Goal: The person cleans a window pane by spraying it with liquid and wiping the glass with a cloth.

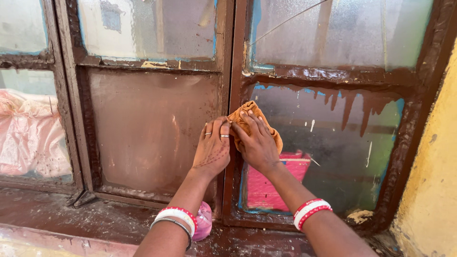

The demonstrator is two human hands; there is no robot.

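My right hand [257, 143] presses an orange-brown cloth [247, 114] flat against the lower right window pane [342, 143], next to the brown centre frame post [231, 85]. My left hand [213, 147] lies flat against the same post and the dusty lower left pane [147, 123], its fingertips touching the cloth's edge. It holds nothing. Both wrists wear red and white bangles, and the left fingers carry rings.
A brown painted window frame holds several frosted, paint-smeared panes. A pink object [203, 221] sits on the dusty sill [95, 219] under my left forearm. Something pink and red [271, 183] shows behind the right pane. A yellow wall [433, 166] stands at the right.
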